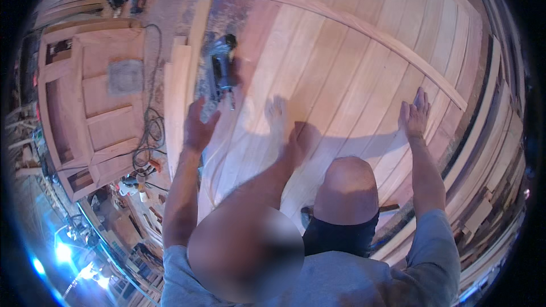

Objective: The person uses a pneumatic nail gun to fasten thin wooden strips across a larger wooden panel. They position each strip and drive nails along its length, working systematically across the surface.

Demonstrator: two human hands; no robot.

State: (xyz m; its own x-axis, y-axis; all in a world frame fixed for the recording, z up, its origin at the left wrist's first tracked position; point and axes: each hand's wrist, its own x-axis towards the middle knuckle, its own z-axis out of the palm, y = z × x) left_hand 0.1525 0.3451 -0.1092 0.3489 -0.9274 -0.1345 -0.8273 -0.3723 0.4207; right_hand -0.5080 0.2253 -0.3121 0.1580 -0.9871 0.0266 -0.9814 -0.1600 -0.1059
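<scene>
In the head view, the right hand (414, 115) lay flat, its grip spread with fingers pressed on the big plank panel (341, 68), pinching nothing. Just beyond its fingertips ran the curved wooden strip (375, 34), its long axis sweeping from far left down to the right, nearest this hand. The left hand (197, 128) hovered with its grip spread and empty above the panel's left edge; the power tool (220, 71) sat just ahead of it, beside stacked boards (179, 96).
</scene>
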